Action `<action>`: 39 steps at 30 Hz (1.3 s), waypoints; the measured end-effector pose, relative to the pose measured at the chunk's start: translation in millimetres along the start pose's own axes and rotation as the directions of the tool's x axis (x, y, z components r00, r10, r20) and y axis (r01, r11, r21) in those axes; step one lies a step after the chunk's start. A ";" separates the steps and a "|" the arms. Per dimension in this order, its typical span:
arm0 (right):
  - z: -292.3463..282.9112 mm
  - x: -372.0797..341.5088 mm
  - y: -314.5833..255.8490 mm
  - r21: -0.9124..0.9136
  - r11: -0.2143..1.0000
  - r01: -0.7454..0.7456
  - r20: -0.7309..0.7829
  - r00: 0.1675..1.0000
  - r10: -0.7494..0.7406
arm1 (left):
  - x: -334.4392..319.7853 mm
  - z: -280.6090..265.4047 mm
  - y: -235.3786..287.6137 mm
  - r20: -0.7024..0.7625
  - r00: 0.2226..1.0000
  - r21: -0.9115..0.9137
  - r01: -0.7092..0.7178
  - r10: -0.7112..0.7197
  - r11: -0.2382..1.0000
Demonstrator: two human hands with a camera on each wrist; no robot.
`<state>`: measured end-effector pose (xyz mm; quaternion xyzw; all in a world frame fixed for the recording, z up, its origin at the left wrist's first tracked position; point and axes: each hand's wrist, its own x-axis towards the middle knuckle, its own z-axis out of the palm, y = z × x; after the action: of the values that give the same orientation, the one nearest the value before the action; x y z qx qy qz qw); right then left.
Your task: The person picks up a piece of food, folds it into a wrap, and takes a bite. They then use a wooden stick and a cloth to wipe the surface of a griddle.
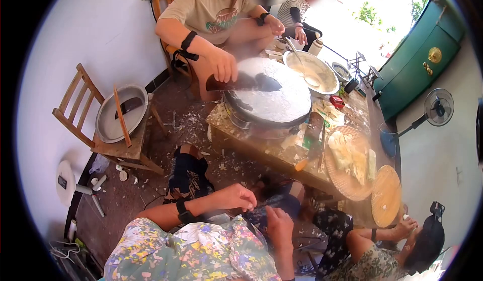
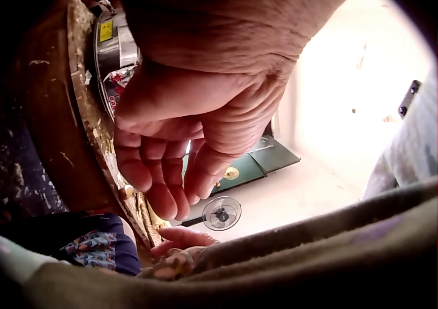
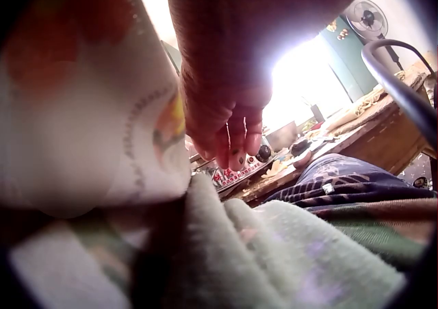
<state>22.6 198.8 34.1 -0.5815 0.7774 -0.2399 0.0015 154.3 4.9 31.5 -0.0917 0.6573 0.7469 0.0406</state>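
Note:
My left hand (image 1: pixel 234 198) is held over my lap with its fingers loosely bent and nothing in them. Close beside it, my right hand (image 1: pixel 279 225) hangs relaxed near my floral shirt (image 1: pixel 201 251). In the left wrist view the left hand (image 2: pixel 171 110) has its fingers drooping; the right wrist view shows the right hand (image 3: pixel 222 97) much the same. Beyond them on the table stands a round griddle (image 1: pixel 271 92) coated with a white layer. Across from me, another person's hand (image 1: pixel 221 64) holds a dark, flat scraper (image 1: pixel 241 83) at its left edge.
A basin of batter (image 1: pixel 324 79) with a ladle stands behind the griddle. Round woven trays (image 1: pixel 334 167) with pale folded sheets lie at the table's right end. A chair (image 1: pixel 123 150) bears a metal basin (image 1: pixel 105 125) at left. Another person sits at lower right; a fan (image 1: pixel 438 107) stands beyond.

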 end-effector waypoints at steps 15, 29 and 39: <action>1.8 2.3 -1.9 0.008 1.000 -0.012 0.008 1.000 0.012 | -1.7 -1.4 2.2 -0.008 1.000 0.031 0.013 -0.012 0.999; 0.4 4.7 3.6 0.051 0.999 -0.014 0.014 1.000 0.013 | 0.1 0.2 8.0 0.007 1.000 0.034 0.005 -0.005 0.999; 0.0 -1.0 7.4 0.097 0.994 -0.059 -0.035 0.997 0.062 | 3.7 1.2 3.5 0.029 0.999 0.085 0.019 -0.021 0.996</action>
<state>16.3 201.2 31.0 -0.5522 0.7822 -0.2877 0.0220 150.0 5.4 34.4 -0.0853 0.6869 0.7191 0.0617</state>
